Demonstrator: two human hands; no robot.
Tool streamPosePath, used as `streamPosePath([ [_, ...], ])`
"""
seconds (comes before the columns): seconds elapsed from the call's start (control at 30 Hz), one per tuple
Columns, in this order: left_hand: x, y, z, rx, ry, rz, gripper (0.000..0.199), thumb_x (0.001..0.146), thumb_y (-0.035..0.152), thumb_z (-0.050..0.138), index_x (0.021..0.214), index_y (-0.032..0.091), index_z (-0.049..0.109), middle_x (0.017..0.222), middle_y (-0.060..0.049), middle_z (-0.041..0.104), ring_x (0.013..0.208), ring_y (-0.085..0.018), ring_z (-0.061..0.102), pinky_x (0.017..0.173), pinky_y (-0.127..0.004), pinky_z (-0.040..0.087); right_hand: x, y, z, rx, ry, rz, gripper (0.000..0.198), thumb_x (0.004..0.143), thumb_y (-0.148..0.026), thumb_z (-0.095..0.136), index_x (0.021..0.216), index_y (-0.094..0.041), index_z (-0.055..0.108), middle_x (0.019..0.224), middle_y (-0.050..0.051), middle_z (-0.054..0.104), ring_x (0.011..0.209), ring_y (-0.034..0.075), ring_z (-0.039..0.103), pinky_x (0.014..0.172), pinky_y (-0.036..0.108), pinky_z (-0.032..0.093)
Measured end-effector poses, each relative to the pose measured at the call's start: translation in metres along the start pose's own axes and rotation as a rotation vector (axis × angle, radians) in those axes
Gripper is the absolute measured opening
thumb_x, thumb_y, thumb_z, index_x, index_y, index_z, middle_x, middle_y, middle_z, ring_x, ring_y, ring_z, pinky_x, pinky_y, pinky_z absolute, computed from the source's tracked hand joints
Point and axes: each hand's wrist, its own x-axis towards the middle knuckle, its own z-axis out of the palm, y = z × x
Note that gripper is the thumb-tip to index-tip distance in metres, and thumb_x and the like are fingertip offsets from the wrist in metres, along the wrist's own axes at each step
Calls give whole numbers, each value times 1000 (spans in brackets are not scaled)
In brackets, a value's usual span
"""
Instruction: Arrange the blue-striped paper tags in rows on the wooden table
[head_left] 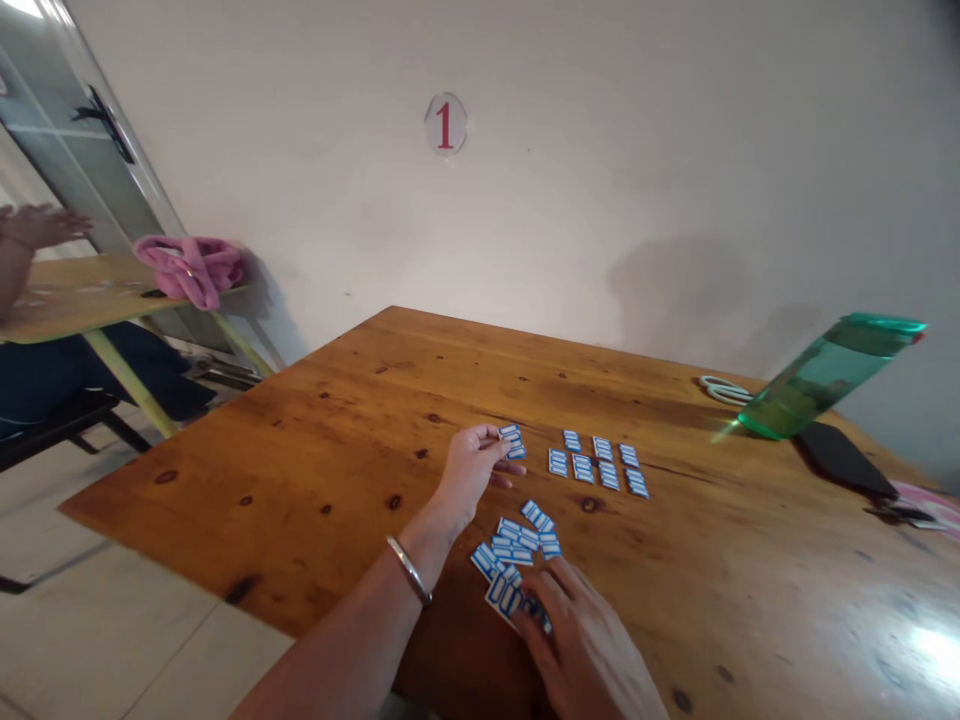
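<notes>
At the far left a second bench (90, 290) stands apart, with another person's hand (37, 225) raised over it and a pink cloth (191, 268) bunched at its right end. On the wall behind hangs a round sign with a red 1 (445, 124).

On the wooden bench (315, 420) in front, the left hand (469, 475) reaches out from the near edge, a metal bangle (409, 569) on its wrist. Its grip is closed at the fingertips, thumb and fingers pinching one small blue-and-white card (512, 440) just above the boards. Near that, toward the near edge, lies a loose pile of the same cards (521, 540), overlapping one another. The right hand (592, 645) rests flat on the near end of that pile, fingers spread and lightly curled, pressing on cards rather than holding any.

Right of the pinched card, about mid-bench, more cards lie in neat rows (600, 462), set apart from each other. Toward the far right corner sit white scissors (724, 389), a green water bottle (829, 375) and a dark phone (844, 458) just beside it.
</notes>
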Motion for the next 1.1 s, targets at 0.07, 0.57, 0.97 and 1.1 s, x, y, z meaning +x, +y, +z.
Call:
streamPosePath([
  [0.07,0,0,0,-1,1,3,4,70,14,55,69,15,52,67,-2,65,51,-14,64,37,-18,42,6,-5,0,-39,-24,47,17,76,-16,52,91,-19,60,98,10,62,89,26,59,72,35,48],
  [0.57,2,-6,1,-14,27,45,10,58,16,64,64,14,56,64,-2,65,60,-15,62,43,-19,42,27,9,0,420,-117,38,29,56,-4,51,79,-19,58,68,-1,62,60,14,53,56,21,36],
  [0.97,-11,11,29,-110,-60,-28,17,51,16,69,59,16,54,58,3,57,52,-9,50,47,-19,39,74,64,-41,1467,355,324,23,56,-35,74,66,-16,65,59,-1,59,50,10,46,44,21,28],
  [1.1,-10,-4,37,-118,-83,-90,18,51,15,69,60,15,53,53,4,55,46,-6,46,46,-17,35,71,68,-35,1510,377,317,23,57,-33,75,69,-16,65,64,0,62,53,10,47,45,20,29],
])
